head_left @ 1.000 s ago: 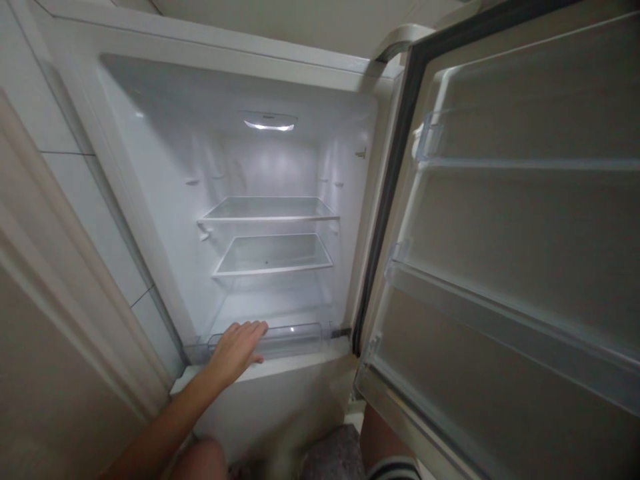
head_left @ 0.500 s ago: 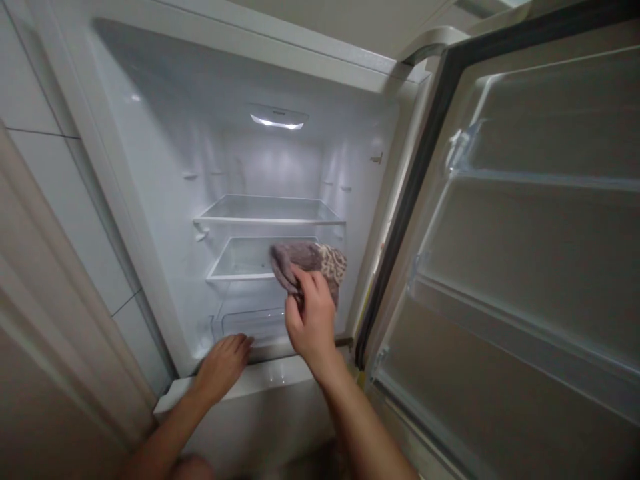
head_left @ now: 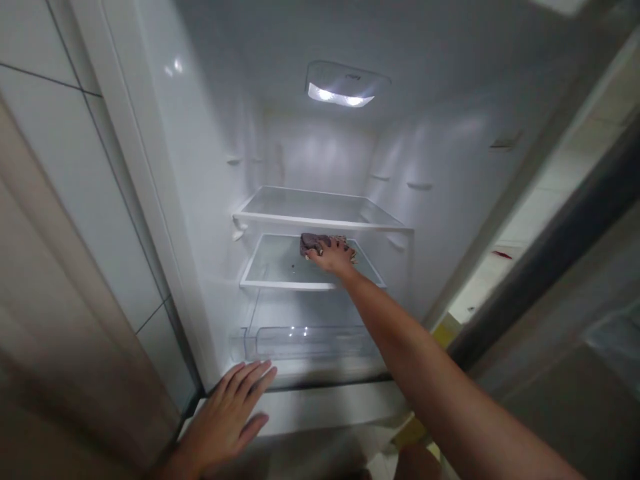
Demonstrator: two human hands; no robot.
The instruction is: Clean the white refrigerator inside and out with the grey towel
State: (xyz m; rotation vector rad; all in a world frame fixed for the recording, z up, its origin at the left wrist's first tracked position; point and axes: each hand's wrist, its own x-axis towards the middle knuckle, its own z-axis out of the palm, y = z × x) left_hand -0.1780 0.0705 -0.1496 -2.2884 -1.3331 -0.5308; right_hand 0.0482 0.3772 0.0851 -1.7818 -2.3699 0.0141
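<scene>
My right hand [head_left: 331, 257] reaches deep into the fridge, its fingers spread over a brownish-purple cloth [head_left: 311, 243] with a pale pattern. It presses the cloth onto the lower glass shelf [head_left: 267, 267], beneath the upper shelf [head_left: 310, 205]. A small dark speck lies on the lower shelf, left of the cloth. My left hand [head_left: 230, 413] lies flat with fingers stretched out at the fridge's lower front edge, holding nothing.
A clear plastic drawer [head_left: 315, 341] sits at the fridge's bottom. The lit lamp [head_left: 343, 93] is on the ceiling inside. The open fridge door [head_left: 565, 293] stands at the right, and a tiled wall [head_left: 115, 220] runs along the left.
My right hand has moved from in front of the shelves into the fridge, taking the cloth onto the lower shelf. My view has come closer. My left hand stays near the front edge.
</scene>
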